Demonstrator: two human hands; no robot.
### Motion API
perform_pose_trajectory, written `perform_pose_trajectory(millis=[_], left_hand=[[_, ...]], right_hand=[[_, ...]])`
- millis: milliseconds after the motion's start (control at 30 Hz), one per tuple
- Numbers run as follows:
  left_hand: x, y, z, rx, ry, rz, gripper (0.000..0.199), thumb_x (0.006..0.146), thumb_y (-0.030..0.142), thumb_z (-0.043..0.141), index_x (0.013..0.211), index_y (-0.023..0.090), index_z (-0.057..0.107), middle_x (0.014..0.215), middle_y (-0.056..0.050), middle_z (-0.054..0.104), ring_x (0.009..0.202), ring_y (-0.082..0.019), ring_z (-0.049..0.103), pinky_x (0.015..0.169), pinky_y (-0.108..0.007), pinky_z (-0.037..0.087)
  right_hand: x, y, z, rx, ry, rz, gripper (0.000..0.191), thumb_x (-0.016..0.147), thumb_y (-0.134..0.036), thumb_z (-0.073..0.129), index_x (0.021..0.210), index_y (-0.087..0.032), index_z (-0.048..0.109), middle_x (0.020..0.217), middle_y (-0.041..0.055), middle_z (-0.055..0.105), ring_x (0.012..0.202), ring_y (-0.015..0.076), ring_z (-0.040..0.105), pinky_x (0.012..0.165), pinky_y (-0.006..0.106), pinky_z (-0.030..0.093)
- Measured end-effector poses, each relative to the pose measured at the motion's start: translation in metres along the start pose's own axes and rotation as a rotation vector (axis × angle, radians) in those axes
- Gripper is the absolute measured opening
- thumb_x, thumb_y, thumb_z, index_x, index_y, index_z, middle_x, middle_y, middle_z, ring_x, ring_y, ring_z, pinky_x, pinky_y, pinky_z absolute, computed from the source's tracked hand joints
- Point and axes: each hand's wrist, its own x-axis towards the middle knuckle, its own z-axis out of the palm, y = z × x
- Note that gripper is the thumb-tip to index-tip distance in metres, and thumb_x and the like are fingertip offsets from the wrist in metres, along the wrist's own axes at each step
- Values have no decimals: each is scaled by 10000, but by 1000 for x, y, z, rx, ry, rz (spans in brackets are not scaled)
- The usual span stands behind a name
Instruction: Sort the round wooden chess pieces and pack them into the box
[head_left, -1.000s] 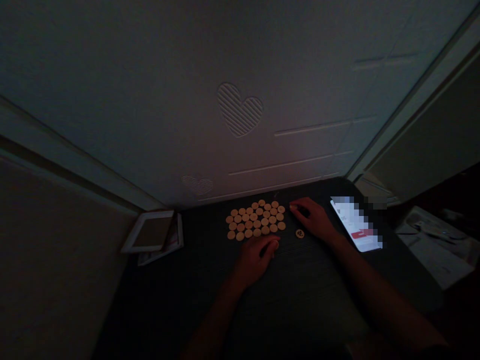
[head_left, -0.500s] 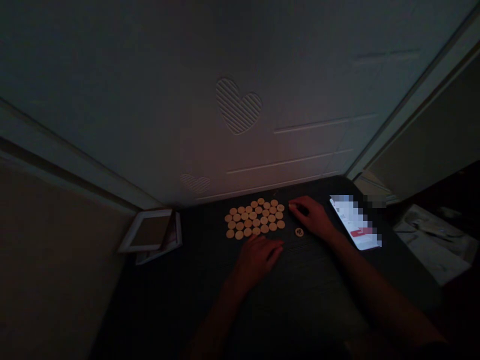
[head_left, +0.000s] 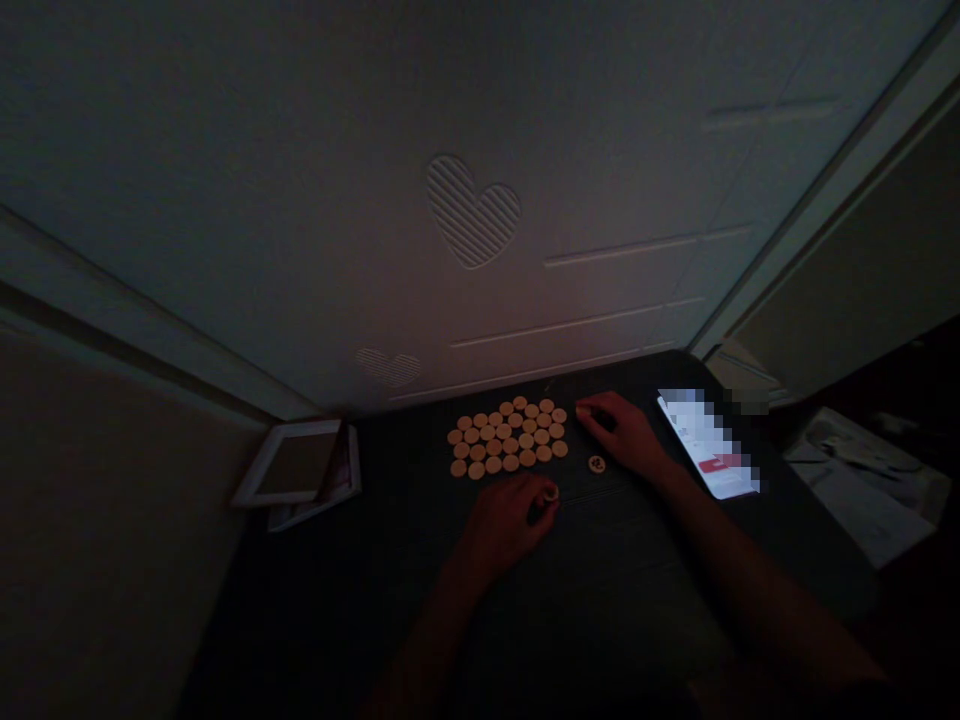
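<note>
Round wooden discs (head_left: 510,446) lie in close rows on the dark table, plain faces up as far as the dim light shows. My left hand (head_left: 506,520), just in front of the rows, pinches one wooden disc (head_left: 551,493) between thumb and finger. To the right of the rows rests my right hand (head_left: 619,430), its fingers curled and fingertips together near the table; whatever they hold, if anything, is too dark to name. A single disc (head_left: 597,464) with a dark marking on its face lies below that hand, apart from the rows.
A lit phone (head_left: 709,445) lies right of my right hand. Picture frames (head_left: 296,465) are stacked at the table's left end. A pale panel (head_left: 480,310) with embossed hearts rises behind the table (head_left: 600,580). Papers (head_left: 870,480) sit beyond the right edge.
My left hand's fingers have closed, and a disc now shows in their pinch. My right hand, the rows and the marked disc stay in place; the view shifts slightly.
</note>
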Motion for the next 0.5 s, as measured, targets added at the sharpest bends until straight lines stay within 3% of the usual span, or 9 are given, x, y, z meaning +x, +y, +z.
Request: perform_pose_trajectory(millis=[233, 500], left_hand=[[2, -3, 2, 73, 45, 80, 162, 982, 201, 547, 1105, 220, 652, 1040, -20, 695, 894, -153, 678, 772, -295, 574], [5, 11, 1, 193, 53, 118, 258, 974, 219, 579, 1222, 249, 643, 1178, -49, 666, 1040, -212, 662, 908, -398, 572]], right_hand=[[0, 1, 0, 11, 5, 9, 213, 962, -369, 622, 1122, -258, 707, 1017, 62, 715, 902, 216, 685, 818, 390, 573], [0, -1, 0, 20, 5, 7, 216, 959, -358, 623, 1133, -260, 703, 1018, 68, 720, 899, 219, 686, 811, 396, 578]])
